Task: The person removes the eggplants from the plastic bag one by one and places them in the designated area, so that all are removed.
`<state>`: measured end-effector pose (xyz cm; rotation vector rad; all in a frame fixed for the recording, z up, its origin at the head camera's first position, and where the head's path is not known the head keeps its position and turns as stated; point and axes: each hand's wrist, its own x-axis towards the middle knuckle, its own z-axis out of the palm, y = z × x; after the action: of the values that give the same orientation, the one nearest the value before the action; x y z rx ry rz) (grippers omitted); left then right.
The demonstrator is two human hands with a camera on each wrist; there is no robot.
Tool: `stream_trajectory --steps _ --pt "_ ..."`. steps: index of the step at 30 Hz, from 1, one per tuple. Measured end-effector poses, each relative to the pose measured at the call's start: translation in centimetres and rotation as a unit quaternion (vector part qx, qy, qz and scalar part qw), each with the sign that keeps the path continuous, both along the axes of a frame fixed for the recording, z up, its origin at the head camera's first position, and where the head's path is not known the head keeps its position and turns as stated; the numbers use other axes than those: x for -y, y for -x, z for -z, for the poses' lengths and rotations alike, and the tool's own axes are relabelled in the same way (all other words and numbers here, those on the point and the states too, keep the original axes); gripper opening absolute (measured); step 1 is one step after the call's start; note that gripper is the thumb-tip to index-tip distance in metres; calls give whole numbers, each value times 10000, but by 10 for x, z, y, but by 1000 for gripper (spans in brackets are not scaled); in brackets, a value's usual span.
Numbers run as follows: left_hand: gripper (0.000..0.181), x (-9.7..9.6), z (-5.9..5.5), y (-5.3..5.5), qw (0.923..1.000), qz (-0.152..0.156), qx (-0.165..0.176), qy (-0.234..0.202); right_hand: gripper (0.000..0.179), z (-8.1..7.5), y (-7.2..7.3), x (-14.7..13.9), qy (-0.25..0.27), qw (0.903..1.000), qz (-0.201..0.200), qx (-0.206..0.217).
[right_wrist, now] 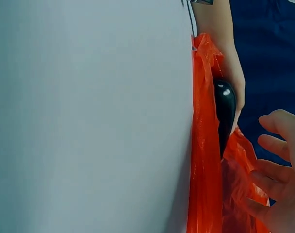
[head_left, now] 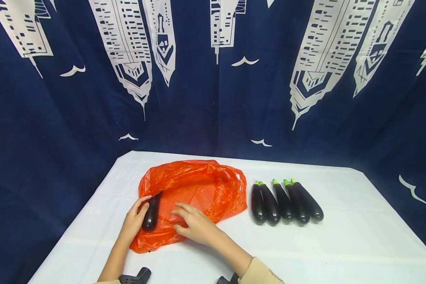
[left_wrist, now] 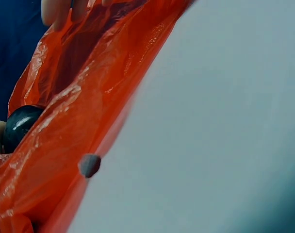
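Observation:
An orange-red plastic bag lies on the white table with its mouth spread wide. Inside its left part is a dark eggplant, its rounded end toward me. My left hand is at the bag's left edge, thumb and fingertips right against the eggplant's side; I cannot tell whether they grip it or the bag. Over the bag's near side, my right hand has its fingers spread and loosely bent with nothing in them. In the right wrist view those fingers stand apart from the eggplant.
Several eggplants with green stem ends lie side by side to the right of the bag. The white table ends at a dark blue curtain printed with white buildings and birds. A small dark round spot shows at the bag's lower edge.

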<state>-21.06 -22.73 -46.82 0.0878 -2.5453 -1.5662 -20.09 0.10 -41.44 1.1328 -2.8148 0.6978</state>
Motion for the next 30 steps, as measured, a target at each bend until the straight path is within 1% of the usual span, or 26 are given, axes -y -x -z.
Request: stream_trajectory --steps 5,10,15,20,24,30 --pt "45 0 1 -2 10000 6 39 -18 40 0 2 12 -77 9999 -22 -61" --pt "46 0 1 -1 9999 48 76 -98 44 1 1 25 -201 9998 6 19" --pt "44 0 0 -1 9999 56 30 -81 47 2 1 38 -232 9997 75 35" --pt "41 -1 -1 -1 10000 36 -2 -32 47 6 1 50 -183 9997 147 -53" --pt "40 -2 -2 -2 10000 2 -39 21 48 9 0 57 -112 9997 216 -21" --pt "41 -1 -1 -1 9999 -51 -108 58 49 16 2 67 -87 9993 355 -65"
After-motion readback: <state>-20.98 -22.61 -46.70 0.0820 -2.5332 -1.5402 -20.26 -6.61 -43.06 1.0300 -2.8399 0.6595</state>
